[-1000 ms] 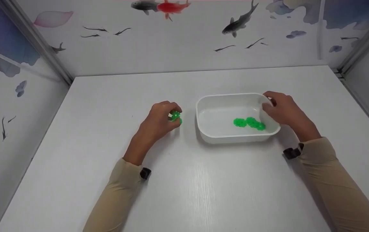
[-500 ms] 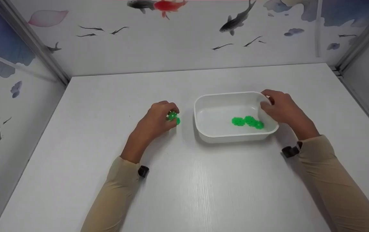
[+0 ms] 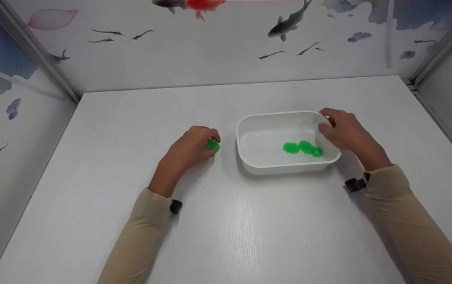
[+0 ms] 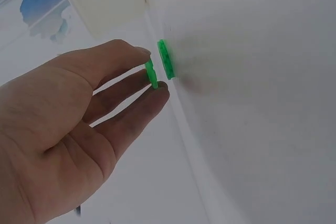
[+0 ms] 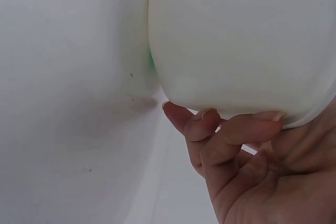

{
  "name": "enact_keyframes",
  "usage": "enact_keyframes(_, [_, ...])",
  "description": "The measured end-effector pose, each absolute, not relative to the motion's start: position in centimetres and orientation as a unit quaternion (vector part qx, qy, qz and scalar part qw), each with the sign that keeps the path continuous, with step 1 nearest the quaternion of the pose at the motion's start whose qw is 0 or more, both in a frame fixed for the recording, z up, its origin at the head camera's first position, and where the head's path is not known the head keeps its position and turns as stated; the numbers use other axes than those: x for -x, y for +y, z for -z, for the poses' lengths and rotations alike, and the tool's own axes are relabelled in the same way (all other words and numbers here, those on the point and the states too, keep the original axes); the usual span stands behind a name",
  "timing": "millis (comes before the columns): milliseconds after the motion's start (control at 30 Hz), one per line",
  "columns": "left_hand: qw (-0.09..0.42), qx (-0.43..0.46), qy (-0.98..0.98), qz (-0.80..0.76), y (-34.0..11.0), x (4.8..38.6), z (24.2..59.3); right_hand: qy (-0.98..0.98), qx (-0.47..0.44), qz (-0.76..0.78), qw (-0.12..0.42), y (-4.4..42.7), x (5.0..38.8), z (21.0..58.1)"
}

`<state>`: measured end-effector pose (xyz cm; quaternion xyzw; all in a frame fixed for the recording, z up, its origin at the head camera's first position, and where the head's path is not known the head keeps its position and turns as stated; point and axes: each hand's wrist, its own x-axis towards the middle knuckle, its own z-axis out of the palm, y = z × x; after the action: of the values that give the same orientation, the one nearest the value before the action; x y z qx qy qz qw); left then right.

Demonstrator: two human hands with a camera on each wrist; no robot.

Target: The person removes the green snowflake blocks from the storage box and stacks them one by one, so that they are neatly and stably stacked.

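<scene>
My left hand point(image 3: 188, 148) pinches a small green plastic disc with a notched edge point(image 4: 151, 74) between thumb and fingertips. Just beyond it in the left wrist view, a second green disc point(image 4: 165, 59) lies flat on the table, a narrow gap apart. From the head view the two overlap as one green patch point(image 3: 211, 145). My right hand point(image 3: 346, 130) grips the right end of a white rectangular box point(image 3: 263, 162), thumb over the rim on the inside. In the right wrist view its fingers point(image 5: 231, 140) touch the box's outer wall. Several green discs point(image 3: 291, 148) lie inside the box toward the right.
The white table point(image 3: 226, 228) extends around the box and both hands. A white back panel point(image 3: 210, 59) with painted fish closes off the far side, and a painted panel point(image 3: 21, 130) stands on the left.
The left hand has shifted slightly, bringing its disc over the one on the table; the two looked more separate before. The right hand keeps its grip on the box. The head view has drifted a little.
</scene>
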<state>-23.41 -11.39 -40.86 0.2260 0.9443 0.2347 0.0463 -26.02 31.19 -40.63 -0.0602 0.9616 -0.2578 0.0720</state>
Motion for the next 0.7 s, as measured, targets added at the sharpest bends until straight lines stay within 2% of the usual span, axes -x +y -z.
enact_keyframes(333, [0.065,-0.22,0.947,-0.226,-11.48,23.47,40.79,0.962,0.053,0.258,0.075,30.8,25.82,40.39])
enact_keyframes(700, [0.053,-0.225,0.949,-0.215,-11.43,23.32,41.04,0.961,0.051,0.259,0.079,30.83,25.71,40.44])
